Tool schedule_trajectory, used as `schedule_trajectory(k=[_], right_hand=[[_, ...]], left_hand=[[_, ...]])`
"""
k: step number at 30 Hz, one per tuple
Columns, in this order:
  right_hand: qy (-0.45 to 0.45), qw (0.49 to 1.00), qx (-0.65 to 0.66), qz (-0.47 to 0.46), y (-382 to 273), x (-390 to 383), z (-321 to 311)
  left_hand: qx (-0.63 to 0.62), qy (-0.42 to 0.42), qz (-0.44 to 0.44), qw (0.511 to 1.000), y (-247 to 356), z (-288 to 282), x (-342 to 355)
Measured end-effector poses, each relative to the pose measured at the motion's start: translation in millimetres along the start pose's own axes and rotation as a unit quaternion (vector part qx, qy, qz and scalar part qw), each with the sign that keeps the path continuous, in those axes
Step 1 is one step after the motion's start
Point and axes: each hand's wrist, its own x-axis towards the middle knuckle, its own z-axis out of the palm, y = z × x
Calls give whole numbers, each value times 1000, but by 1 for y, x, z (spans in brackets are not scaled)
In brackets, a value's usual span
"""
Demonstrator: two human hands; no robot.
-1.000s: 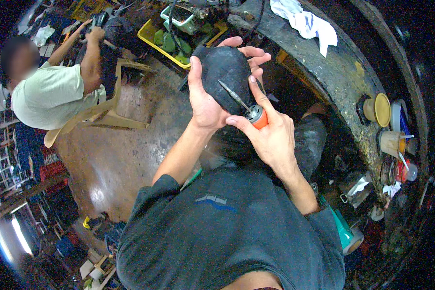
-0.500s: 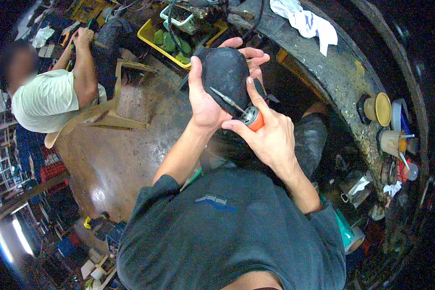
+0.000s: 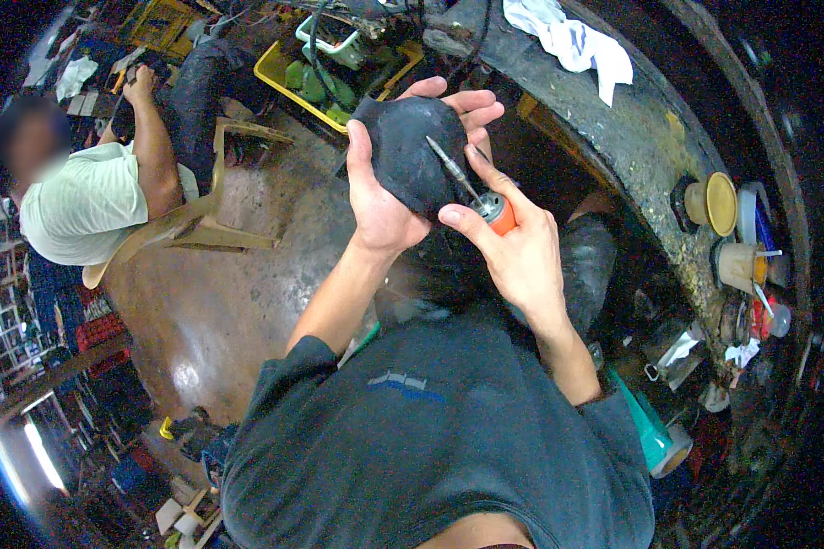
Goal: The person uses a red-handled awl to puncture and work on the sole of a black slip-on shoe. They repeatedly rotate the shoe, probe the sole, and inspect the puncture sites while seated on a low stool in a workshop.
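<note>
My left hand (image 3: 382,212) is curled round a smooth, dark, rounded piece (image 3: 403,151), about palm-sized, with the thumb on its left side and the fingers behind and past its far right edge. In my right hand (image 3: 533,261) is a handheld rotary tool (image 3: 500,218) with an orange body and grey collar, gripped between thumb and fingers. Its long pointed metal bit (image 3: 450,166) slants up and left across the dark piece; whether the bit touches it I cannot tell. The rest of the tool is hidden under my hand.
A worn curved bench (image 3: 613,137) bends round the right, bearing a white cloth (image 3: 572,41) and small pots (image 3: 721,205). Ahead stands a yellow crate (image 3: 275,84) with green pieces. At left, a person (image 3: 82,201) sits on a tan chair (image 3: 212,183).
The bit has swung to a steeper slant, its tip moving up and right over the dark piece. The tool has shifted slightly right. At left, the other person's hands have moved.
</note>
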Motion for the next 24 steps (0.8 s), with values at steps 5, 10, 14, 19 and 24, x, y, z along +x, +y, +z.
schedule_trajectory(k=[5,10,14,19,24], right_hand=[[-4,999,-31,-24,1,5,4],[-43,998,-43,11,-4,4,2],[-49,998,-49,-11,-6,3,-2],[-58,979,174,89,-6,3,-9],[-5,989,137,48,-6,6,-2]], left_hand=[[-2,-1,2,1000,0,0,3],[1,-8,-8,1000,2,-4,5],[14,-7,4,1000,2,0,7],[167,74,49,982,14,8,12],[113,71,-10,991,23,12,-3]])
